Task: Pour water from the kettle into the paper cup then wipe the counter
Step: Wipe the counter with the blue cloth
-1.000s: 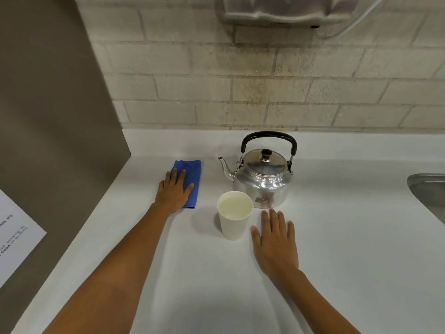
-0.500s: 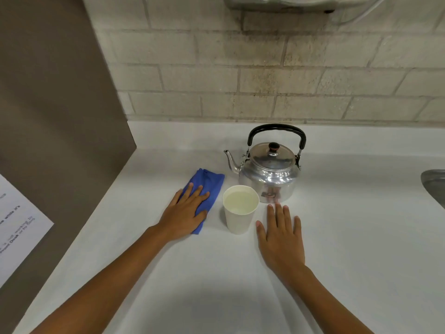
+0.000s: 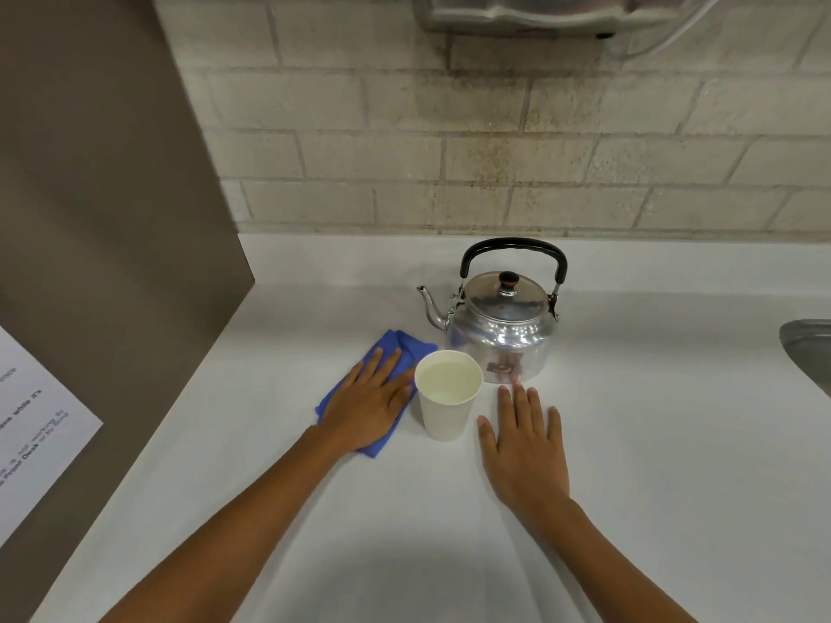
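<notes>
A white paper sheet is hanging on the brown panel left of the counter, carrying slanted lines of dark print. Only fragments are coming through: "while it's" on one line and what looks like "by" lower down; the rest is too blurred to read.

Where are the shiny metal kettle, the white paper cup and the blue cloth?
shiny metal kettle (image 3: 501,341), head view, on its rounded body.
white paper cup (image 3: 443,418), head view, on its outer wall.
blue cloth (image 3: 407,348), head view, on the part past the fingers.
</notes>
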Demonstrator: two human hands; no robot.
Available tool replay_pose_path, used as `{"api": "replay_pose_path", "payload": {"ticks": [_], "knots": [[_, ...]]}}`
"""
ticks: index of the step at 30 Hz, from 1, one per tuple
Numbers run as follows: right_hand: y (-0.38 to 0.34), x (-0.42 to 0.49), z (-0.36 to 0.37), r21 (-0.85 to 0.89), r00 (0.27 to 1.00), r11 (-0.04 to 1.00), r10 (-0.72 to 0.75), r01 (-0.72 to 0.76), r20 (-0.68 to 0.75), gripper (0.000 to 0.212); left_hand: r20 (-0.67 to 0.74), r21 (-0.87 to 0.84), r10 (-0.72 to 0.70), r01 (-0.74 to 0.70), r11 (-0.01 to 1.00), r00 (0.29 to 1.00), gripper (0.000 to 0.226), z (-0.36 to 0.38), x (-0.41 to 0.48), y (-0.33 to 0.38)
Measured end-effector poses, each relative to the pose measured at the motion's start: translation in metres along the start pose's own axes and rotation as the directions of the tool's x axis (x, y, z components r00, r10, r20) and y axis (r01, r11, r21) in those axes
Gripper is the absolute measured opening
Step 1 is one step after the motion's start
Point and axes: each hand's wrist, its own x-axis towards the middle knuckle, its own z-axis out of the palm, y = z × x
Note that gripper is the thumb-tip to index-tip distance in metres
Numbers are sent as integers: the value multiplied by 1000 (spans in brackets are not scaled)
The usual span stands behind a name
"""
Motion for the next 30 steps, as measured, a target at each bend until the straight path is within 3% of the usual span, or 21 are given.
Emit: {"api": "replay_pose_path", "payload": {"ticks": [3, 7, 9, 11, 13, 16, 20, 23, 25, 28, 30], "knots": [[-1, 0, 1, 3, 1000, 1000, 0, 0, 2, 62, -33, -44, 30, -31, 999, 999, 46, 3, -32, -33], [-4, -2, 0, 6, 1000, 1000, -4, 4, -30, 60, -13, -22, -286, 285, 958, 958, 48, -13, -9, -57], [-4, -2, -1, 4, 1000, 1000, -5, 5, -30, 60, -27, -8, -346, 346, 938, 938, 49, -15, 1, -38], [-3, -2, -1, 2, 999, 1000, -7, 8, -35, 60, -34, -36, -301, 300, 953, 953, 49, -7, -11, -15], [-2, -1, 0, -1, 999, 1000, -7, 7, -47, 60, -65, -76, -161, 156, 985, 985, 48, 5, -47, -2], [-3, -1, 1, -4, 999, 1000, -7, 7, -49, 59, -80, -134, -46, 35, 990, 996, 47, 8, -99, -20], [-3, -1, 1, 3, 999, 1000, 5, -5, -43, 60, -36, -73, -339, 336, 939, 940, 50, -7, -88, -57], [-5, -2, 0, -7, 999, 1000, 3, -3, -44, 59, -22, -26, -431, 431, 902, 902, 52, -12, -61, -33], [-4, -2, 0, -11, 999, 1000, 3, -4, -43, 59, -36, -50, -391, 389, 920, 920, 51, -4, -66, -5], [-3, -2, 0, 2, 999, 1000, 0, 0, -52, 59, -91, -104, -179, 170, 980, 980, 50, 11, -116, 22], [-3, -3, -1, 10, 998, 1000, -2, 2, -57, 59, -76, -147, -110, 98, 984, 991, 54, 9, -150, 14]]}}
